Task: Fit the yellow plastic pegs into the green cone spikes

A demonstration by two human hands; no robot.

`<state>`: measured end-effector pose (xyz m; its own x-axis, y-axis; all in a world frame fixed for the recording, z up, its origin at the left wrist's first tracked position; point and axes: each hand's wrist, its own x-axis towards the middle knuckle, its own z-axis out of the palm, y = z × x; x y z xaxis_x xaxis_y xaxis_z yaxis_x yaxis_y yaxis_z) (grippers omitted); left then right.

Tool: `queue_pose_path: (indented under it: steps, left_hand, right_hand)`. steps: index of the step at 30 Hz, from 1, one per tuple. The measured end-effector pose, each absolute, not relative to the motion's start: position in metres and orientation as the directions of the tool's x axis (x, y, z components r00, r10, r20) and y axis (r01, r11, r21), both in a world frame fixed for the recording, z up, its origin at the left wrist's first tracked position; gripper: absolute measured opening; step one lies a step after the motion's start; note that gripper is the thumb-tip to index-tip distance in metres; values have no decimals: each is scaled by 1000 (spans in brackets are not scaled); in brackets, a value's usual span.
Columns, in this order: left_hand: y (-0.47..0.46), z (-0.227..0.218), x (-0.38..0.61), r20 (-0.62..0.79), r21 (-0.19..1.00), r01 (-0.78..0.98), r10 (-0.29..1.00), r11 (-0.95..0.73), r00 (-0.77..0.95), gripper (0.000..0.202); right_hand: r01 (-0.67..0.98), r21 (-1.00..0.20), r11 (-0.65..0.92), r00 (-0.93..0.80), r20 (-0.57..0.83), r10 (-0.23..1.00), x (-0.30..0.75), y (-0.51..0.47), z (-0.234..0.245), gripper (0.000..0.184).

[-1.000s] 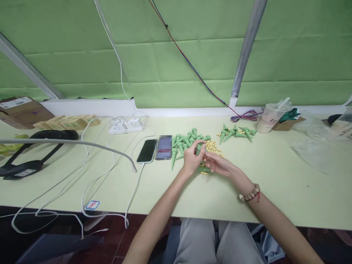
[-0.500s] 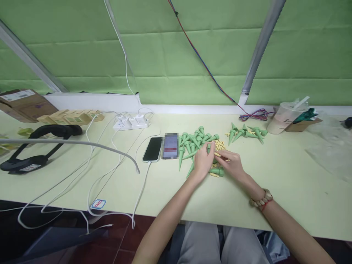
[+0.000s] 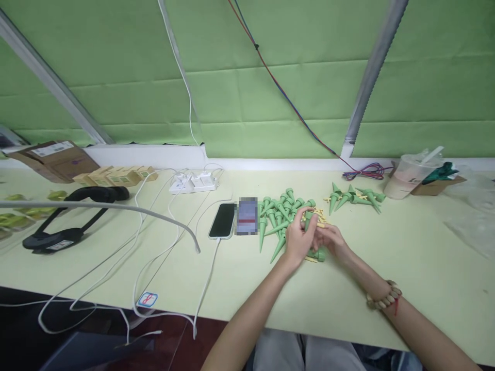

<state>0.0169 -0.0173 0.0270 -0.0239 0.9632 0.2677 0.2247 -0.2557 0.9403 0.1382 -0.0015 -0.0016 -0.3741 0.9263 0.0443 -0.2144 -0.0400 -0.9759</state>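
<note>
My left hand (image 3: 298,241) is closed around a green plastic spike (image 3: 308,221), its body partly hidden by the fingers. Close against it on the right, my right hand (image 3: 331,241) pinches a small yellow stick-like piece (image 3: 320,225) by the green spike. The fingertips of both hands nearly meet, so I cannot tell whether the two pieces are joined. Left of my hands lies a pile of green spikes (image 3: 279,216) with capped tops. Small yellow pieces (image 3: 317,212) are heaped just behind my hands, and more green parts (image 3: 319,254) lie beneath them.
Farther right lies a second group of green spikes (image 3: 351,198). A plastic cup (image 3: 408,178) stands at the back right. A phone (image 3: 222,220) on a cable, a blurred screen (image 3: 246,216), a power strip (image 3: 193,183) and a black headset-like frame (image 3: 54,239) are to the left.
The view has shifted, so the table sits lower and farther right. My hands have come closer together, and the green spike in my left hand shows more clearly between thumb and fingers.
</note>
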Motion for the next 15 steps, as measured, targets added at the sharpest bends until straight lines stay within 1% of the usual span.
queue_pose_path:
  steps: [3, 7, 9, 13, 15]
  left_hand:
    - [-14, 29, 10, 344, 911, 262, 937, -319, -55, 37]
    - [-10, 29, 6, 433, 858, 306, 902, -412, -1, 36]
    - [-10, 28, 6, 439, 848, 319, 898, -424, 27, 35]
    - [-8, 25, 7, 405, 852, 347, 914, -393, 40, 35]
    - [-6, 23, 7, 383, 867, 333, 923, -372, 33, 36]
  right_hand:
    - [-346, -925, -158, -352, -28, 936, 136, -2, 5, 31]
    - [-393, -885, -249, -393, -83, 916, 136, -1, 11, 23]
    - [-414, -864, -286, -406, -106, 908, 135, 0, 10, 20]
    - [-418, -846, -332, -391, -163, 906, 133, 2, 11, 14]
    - [-421, -840, -342, -394, -170, 903, 131, 1, 13, 14]
